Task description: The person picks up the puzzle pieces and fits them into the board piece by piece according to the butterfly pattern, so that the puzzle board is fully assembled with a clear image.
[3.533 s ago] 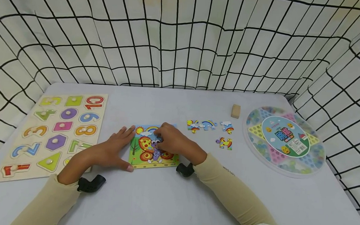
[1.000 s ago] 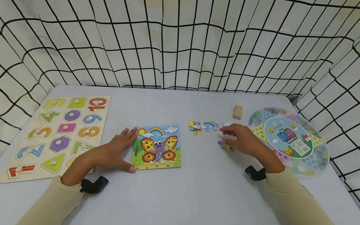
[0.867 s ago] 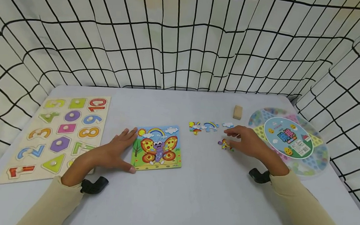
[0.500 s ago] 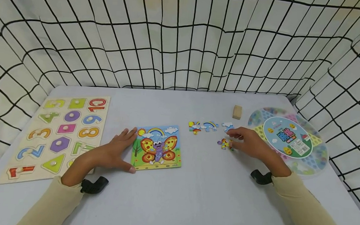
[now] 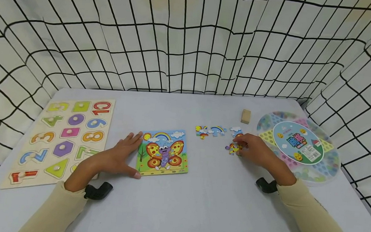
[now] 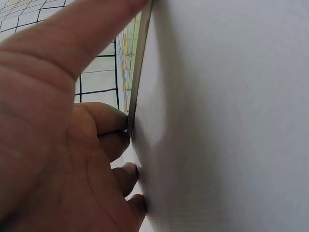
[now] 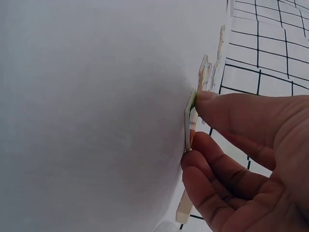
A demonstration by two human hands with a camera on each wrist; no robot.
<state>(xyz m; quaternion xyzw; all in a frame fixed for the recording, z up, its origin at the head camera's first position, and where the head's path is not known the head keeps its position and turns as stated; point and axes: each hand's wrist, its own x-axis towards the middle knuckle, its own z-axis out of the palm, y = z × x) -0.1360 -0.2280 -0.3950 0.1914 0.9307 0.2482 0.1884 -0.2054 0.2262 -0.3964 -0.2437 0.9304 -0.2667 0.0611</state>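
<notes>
A square jigsaw puzzle (image 5: pixel 163 152) with a butterfly picture lies on the table. My left hand (image 5: pixel 116 159) rests at its left side, fingers straight at the top corner and thumb at the bottom corner. In the left wrist view those fingers touch the board's thin edge (image 6: pixel 139 72). To the right, my right hand (image 5: pixel 257 149) pinches a loose puzzle piece (image 5: pixel 233 148) with a purple knob. The right wrist view shows the thumb on one end of this piece (image 7: pixel 189 121) and fingers at the other. Part of the piece is hidden by the hand.
More loose pieces lie behind it: a sun piece (image 5: pixel 201 130), a rainbow piece (image 5: pixel 218 130) and a cloud piece (image 5: pixel 236 130). A wooden block (image 5: pixel 245 116) stands farther back. At right is a round board-game set (image 5: pixel 299 145); at left, a number-and-shape peg board (image 5: pixel 60 143). Black netting surrounds the table.
My right hand has left the butterfly puzzle and reached right to the loose pieces. Its fingers have come off the cloud piece and closed on the purple-knobbed one. The left hand stays put.
</notes>
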